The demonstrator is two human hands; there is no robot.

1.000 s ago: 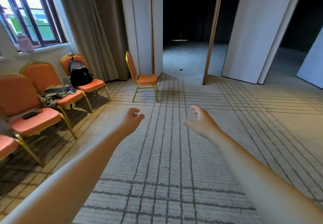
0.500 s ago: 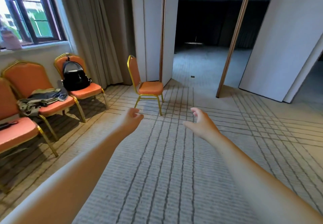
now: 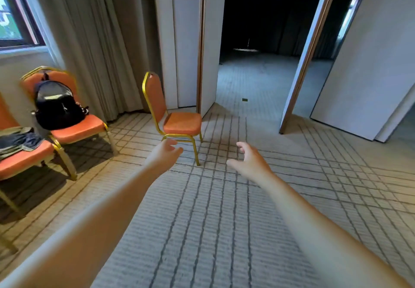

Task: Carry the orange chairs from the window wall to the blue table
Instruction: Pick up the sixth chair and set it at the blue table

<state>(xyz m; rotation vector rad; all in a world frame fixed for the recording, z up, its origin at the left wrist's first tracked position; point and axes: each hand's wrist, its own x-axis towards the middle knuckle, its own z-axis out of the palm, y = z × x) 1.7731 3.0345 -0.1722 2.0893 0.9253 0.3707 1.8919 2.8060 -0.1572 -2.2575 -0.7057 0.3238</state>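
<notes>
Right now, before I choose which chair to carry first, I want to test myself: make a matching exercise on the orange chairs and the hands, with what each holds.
Things:
1 lone chair by the folding partition
2 first row chair beside the curtain
3 second row chair
4 left hand and right hand

States:
A black backpack on the seat
B empty, fingers loose in the air
C bare seat
D crumpled clothes on the seat

Pairs: 1-C, 2-A, 3-D, 4-B.

1. A black backpack [image 3: 57,104] stands upright at the left, below the window [image 3: 13,18].
2. Just nearer, a dark crumpled garment [image 3: 16,141], perhaps a jacket, lies flat.
3. Beige curtains [image 3: 89,51] hang right of the window.
4. White partition panels [image 3: 186,40] frame a dark far room.
5. Patterned carpet [image 3: 213,231] covers the floor.
</notes>
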